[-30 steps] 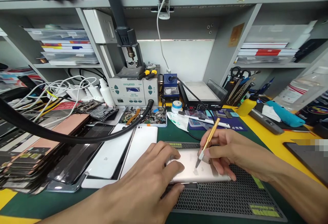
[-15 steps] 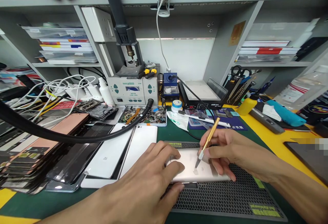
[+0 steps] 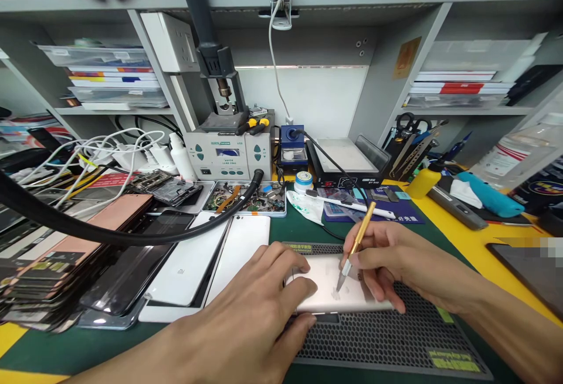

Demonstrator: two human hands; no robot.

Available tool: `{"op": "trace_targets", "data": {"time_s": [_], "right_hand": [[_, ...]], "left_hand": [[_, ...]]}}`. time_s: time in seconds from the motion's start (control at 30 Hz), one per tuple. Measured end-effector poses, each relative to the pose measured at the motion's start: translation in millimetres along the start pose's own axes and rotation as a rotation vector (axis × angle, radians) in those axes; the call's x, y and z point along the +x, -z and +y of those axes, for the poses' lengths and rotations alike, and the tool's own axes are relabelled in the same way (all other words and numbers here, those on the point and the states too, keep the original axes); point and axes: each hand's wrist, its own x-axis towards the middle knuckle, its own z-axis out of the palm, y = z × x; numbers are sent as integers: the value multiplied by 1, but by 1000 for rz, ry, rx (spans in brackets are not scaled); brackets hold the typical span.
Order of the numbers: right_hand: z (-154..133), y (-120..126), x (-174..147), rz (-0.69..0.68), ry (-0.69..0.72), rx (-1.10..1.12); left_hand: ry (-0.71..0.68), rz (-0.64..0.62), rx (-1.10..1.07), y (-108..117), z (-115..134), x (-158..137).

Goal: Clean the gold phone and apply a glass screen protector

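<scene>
A pale gold phone point(image 3: 323, 299) lies back side up on a grey honeycomb mat point(image 3: 378, 346). Gripping its left end, my left hand point(image 3: 272, 296) has the thumb at the near edge and fingers on top. My right hand point(image 3: 382, 258) holds a craft knife point(image 3: 359, 233) with a gold handle in a pen grip. The blade tip touches the phone's back beside a small greyish residue spot. The lower fingers of that hand rest on the phone's right end, hiding part of it.
Several phones point(image 3: 185, 275) are stacked at the left. A black hose point(image 3: 132, 234) arcs over them to a soldering station point(image 3: 229, 155). Behind the mat are a parts tray point(image 3: 246, 199), a solder paste jar point(image 3: 303, 182) and a white-handled brush point(image 3: 352, 202). A yellow bottle point(image 3: 424, 182) stands right.
The knife tip has shifted very slightly right and down across the residue spot. My left hand and the phone stay in place.
</scene>
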Motion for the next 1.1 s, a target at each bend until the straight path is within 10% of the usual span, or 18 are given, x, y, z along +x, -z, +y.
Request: {"op": "trace_targets", "data": {"time_s": [1.1], "right_hand": [[3, -1, 0, -24, 48, -105]], "left_hand": [[-23, -6, 24, 1, 1, -1]]}}
